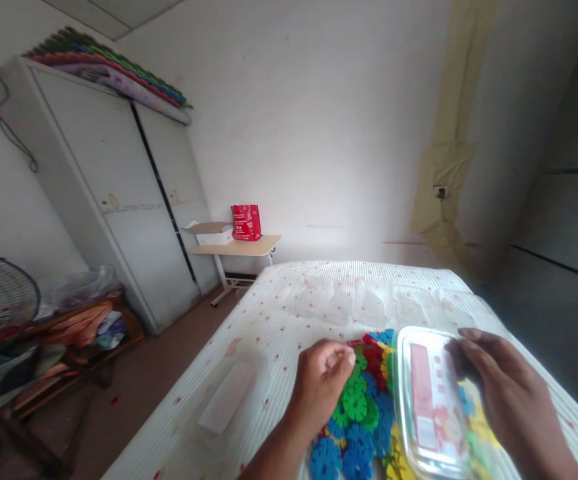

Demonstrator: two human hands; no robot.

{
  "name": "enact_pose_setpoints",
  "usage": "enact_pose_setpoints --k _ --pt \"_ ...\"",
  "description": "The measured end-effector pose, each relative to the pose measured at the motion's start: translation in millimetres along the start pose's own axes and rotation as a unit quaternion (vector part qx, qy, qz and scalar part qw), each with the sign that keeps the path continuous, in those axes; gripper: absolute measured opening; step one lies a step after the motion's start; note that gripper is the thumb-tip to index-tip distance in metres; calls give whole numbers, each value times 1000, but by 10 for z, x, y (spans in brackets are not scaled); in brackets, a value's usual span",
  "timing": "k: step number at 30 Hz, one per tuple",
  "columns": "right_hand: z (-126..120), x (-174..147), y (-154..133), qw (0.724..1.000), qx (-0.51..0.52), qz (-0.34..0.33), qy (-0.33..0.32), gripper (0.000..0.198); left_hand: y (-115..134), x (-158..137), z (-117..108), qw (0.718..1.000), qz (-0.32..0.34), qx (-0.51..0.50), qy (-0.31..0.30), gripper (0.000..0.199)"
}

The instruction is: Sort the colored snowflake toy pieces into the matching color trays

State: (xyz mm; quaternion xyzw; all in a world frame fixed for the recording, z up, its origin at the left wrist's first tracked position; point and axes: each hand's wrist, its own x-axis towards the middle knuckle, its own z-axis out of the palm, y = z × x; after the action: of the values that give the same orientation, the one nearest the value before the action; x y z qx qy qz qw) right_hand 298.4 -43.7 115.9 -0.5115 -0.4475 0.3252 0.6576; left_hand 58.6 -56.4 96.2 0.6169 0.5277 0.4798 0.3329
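Snowflake-shaped plastic discs (pixel 355 399) in blue, green, red and yellow lie in a pile on the white dotted bedspread. My left hand (pixel 321 373) is at the left side of the pile with its fingers curled toward the thumb. Whatever is inside that curl, if anything, is hidden. On the right, my right hand (pixel 506 380) grips the edge of a clear plastic container (pixel 423 400) with a pink printed label, tilted over the pile. More yellow, blue and green discs show through and beside it, below my right hand.
Several clear plastic boxes (pixel 369 303) stand in a row across the bed. Blurred clear plastic with a white label (pixel 229 398) lies at left. Beyond are a small table (pixel 259 247) with a red bag (pixel 246 223), a wardrobe (pixel 103 173) and a fan (pixel 1 287).
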Motion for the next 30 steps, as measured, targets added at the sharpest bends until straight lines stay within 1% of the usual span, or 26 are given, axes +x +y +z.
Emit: enact_pose_setpoints --k 2,4,5,7,9,10,13,14,15,16,18,20,21,23,26,28,30 --pt "87 -43 -14 999 22 6 -22 37 123 -239 -121 996 -39 -67 -51 31" --pt "231 -107 -60 997 33 -9 -69 36 185 -388 -278 988 -80 -109 -68 35" --pt "321 -146 -96 994 31 -28 -100 33 197 -433 -362 985 -94 -124 -69 37" --pt "523 -229 -183 984 20 -85 -157 24 190 -481 -531 982 -109 -142 -62 40" --pt "729 -314 -274 970 8 -151 -190 15 158 -499 -696 983 -114 -137 -35 44" --pt "825 -358 -314 963 -4 -182 -197 11 137 -506 -778 985 -116 -128 -8 46" --pt "1076 -507 -382 938 -56 -271 -207 3 62 -542 -1010 978 -138 -119 102 54" --pt "1147 -568 -383 926 -75 -305 -211 1 34 -561 -1078 971 -149 -135 128 56" --pt "1213 -634 -372 908 -91 -344 -220 3 6 -583 -1140 964 -160 -159 138 58" --pt "1274 -705 -351 886 -102 -389 -232 5 -22 -607 -1194 958 -170 -189 135 58" --pt "1378 -854 -281 831 -111 -479 -261 12 -81 -657 -1289 945 -184 -242 122 58" --pt "1458 -998 -184 777 -112 -553 -280 17 -145 -707 -1378 935 -191 -267 132 55" --pt "1491 -1065 -131 756 -116 -579 -283 18 -181 -733 -1425 932 -193 -270 144 53" --pt "1555 -1185 -19 719 -126 -621 -286 17 -265 -791 -1528 931 -196 -268 153 49" --pt "1681 -1347 146 674 -139 -660 -302 16 -417 -875 -1696 943 -208 -226 132 54" --pt "1801 -1452 239 655 -149 -673 -311 16 -518 -906 -1809 954 -218 -158 133 62" --pt "1940 -1557 304 640 -160 -679 -322 15 -603 -908 -1912 959 -227 -86 148 66"
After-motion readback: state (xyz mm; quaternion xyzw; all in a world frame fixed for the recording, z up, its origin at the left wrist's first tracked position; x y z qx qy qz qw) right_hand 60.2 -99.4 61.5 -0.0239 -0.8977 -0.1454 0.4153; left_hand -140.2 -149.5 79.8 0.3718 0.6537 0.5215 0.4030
